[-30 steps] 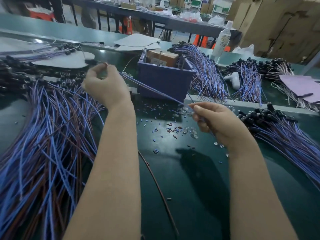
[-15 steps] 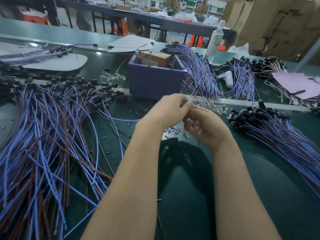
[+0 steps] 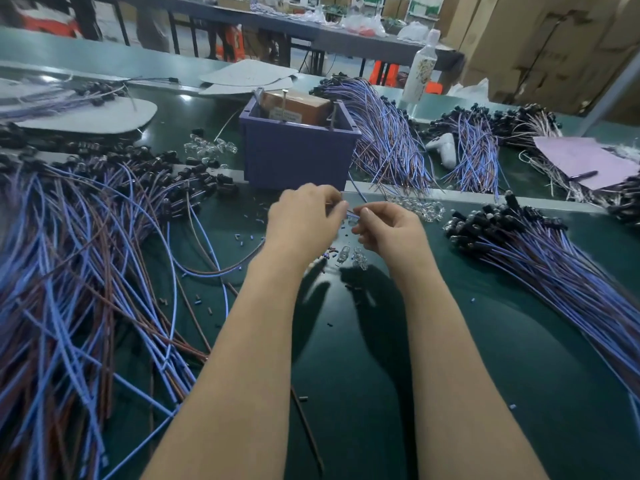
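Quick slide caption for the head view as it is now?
Left hand and right hand pinch a blue wire before the purple bin, beside a wire pile.

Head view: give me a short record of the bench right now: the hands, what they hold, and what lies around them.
left hand: fingers curled, pinches the blue wire
right hand: pinches the same wire, fingertips close to the left hand's
clear bulbs: loose on the green table, just below the hands
purple bin: behind the hands, holds a brown box
loose wires: spread heap at left
wire bundle: laid together at right, black caps at its far end
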Tool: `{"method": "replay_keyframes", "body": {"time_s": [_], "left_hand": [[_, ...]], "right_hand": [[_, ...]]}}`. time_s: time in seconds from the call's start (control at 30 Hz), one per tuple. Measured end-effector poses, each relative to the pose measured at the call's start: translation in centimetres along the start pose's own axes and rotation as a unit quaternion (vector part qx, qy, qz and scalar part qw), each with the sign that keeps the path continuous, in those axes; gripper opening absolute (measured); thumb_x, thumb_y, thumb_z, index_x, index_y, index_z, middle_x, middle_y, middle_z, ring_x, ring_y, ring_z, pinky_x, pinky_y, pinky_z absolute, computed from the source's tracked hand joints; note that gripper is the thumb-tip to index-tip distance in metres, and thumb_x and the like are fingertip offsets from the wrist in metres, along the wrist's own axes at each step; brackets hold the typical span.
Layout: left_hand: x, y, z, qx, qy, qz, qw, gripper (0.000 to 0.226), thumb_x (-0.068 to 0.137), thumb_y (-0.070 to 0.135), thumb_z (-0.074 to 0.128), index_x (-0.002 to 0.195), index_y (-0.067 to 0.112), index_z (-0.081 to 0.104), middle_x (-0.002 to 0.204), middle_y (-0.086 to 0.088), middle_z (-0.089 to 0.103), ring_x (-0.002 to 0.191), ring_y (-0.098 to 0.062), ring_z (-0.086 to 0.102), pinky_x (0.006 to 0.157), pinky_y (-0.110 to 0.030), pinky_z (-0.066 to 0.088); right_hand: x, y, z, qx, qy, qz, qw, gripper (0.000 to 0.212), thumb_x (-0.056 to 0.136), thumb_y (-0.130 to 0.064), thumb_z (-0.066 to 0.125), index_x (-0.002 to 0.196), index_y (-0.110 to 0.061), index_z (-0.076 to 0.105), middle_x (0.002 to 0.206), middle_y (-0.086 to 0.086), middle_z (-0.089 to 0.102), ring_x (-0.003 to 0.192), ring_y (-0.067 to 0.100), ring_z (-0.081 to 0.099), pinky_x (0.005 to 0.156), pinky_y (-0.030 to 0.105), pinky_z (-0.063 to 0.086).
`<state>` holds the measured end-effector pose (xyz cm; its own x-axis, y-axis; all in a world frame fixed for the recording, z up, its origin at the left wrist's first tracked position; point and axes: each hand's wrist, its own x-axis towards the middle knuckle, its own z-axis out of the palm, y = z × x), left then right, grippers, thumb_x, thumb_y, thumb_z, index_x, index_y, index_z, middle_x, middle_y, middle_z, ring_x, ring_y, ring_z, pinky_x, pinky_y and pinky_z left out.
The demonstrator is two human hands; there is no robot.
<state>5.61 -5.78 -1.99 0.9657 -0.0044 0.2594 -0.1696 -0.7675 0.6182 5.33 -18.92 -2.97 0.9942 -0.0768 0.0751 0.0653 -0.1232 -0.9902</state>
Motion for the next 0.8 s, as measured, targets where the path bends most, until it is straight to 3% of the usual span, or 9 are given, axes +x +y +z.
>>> {"method": "replay_keyframes", "body": {"time_s": [0.17, 0.33, 0.5, 0.57, 0.67, 0.73, 0.8], "left_hand": [[-0.7, -0.3, 0.4, -0.052, -0.052, 0.011, 0.997, 0.016, 0.093, 0.027, 0.056, 0.098, 0.017, 0.069, 0.089, 0.0, 0.068, 0.088, -0.021, 0.062, 0.08, -0.031, 0.049], [-0.9, -0.4, 0.3, -0.086, -0.076, 0.022, 0.993, 0.014, 0.092, 0.025, 0.059, 0.092, 0.016, 0.069, 0.084, 0.002, 0.065, 0.077, -0.013, 0.057, 0.068, -0.022, 0.039], [-0.8, -1.9, -0.7, -0.072, -0.059, 0.003, 0.996, 0.011, 0.092, 0.025, 0.058, 0.084, 0.022, 0.065, 0.079, 0.007, 0.062, 0.074, -0.01, 0.055, 0.062, -0.019, 0.036], [-0.7, -2.2, -0.9, -0.102, -0.022, -0.008, 0.994, 0.011, 0.092, 0.025, 0.057, 0.084, 0.023, 0.064, 0.072, 0.015, 0.059, 0.068, -0.001, 0.052, 0.057, -0.015, 0.035], [-0.6, -1.5, -0.9, -0.168, 0.026, -0.021, 0.985, 0.012, 0.095, 0.02, 0.054, 0.087, 0.021, 0.064, 0.069, 0.016, 0.057, 0.063, 0.001, 0.05, 0.056, -0.007, 0.035], [-0.6, -0.6, -1.3, -0.273, 0.033, -0.007, 0.961, 0.014, 0.096, 0.013, 0.051, 0.089, 0.019, 0.062, 0.073, 0.011, 0.062, 0.06, 0.001, 0.054, 0.06, -0.011, 0.04], [-1.0, 0.7, -2.6, -0.387, 0.06, 0.015, 0.92, 0.016, 0.097, 0.01, 0.05, 0.089, 0.02, 0.059, 0.075, 0.007, 0.066, 0.059, 0.002, 0.058, 0.06, -0.014, 0.045]], "right_hand": [[0.0, 0.3, -0.2, -0.003, -0.01, -0.009, 1.0, 0.023, 0.097, -0.002, 0.044, 0.088, -0.015, 0.06, 0.062, 0.001, 0.053, 0.05, 0.005, 0.045, 0.049, 0.014, 0.038], [0.5, 1.0, 0.0, -0.011, 0.036, 0.001, 0.999, 0.025, 0.097, -0.003, 0.043, 0.084, -0.017, 0.059, 0.061, -0.001, 0.044, 0.054, 0.009, 0.036, 0.052, 0.019, 0.031], [1.0, 1.5, -1.9, -0.052, 0.162, 0.003, 0.985, 0.019, 0.098, -0.01, 0.044, 0.1, -0.011, 0.062, 0.068, -0.004, 0.05, 0.056, 0.006, 0.042, 0.05, 0.015, 0.036], [1.0, 1.4, -1.8, -0.081, 0.183, -0.007, 0.98, 0.017, 0.098, -0.016, 0.047, 0.104, -0.008, 0.061, 0.072, -0.003, 0.055, 0.061, 0.008, 0.048, 0.058, 0.021, 0.042], [0.5, 1.1, 0.0, -0.186, 0.106, -0.018, 0.977, 0.021, 0.096, -0.021, 0.051, 0.114, -0.013, 0.059, 0.103, 0.003, 0.061, 0.084, 0.013, 0.056, 0.081, 0.03, 0.048], [0.0, 0.4, 1.2, -0.226, 0.063, -0.058, 0.97, 0.032, 0.096, -0.025, 0.051, 0.126, -0.012, 0.054, 0.126, 0.006, 0.051, 0.108, 0.016, 0.054, 0.096, 0.03, 0.043], [-1.1, -1.1, 2.3, -0.108, 0.011, -0.093, 0.99, 0.032, 0.098, -0.029, 0.047, 0.123, -0.011, 0.056, 0.123, 0.003, 0.056, 0.112, 0.014, 0.055, 0.097, 0.027, 0.043]]}}
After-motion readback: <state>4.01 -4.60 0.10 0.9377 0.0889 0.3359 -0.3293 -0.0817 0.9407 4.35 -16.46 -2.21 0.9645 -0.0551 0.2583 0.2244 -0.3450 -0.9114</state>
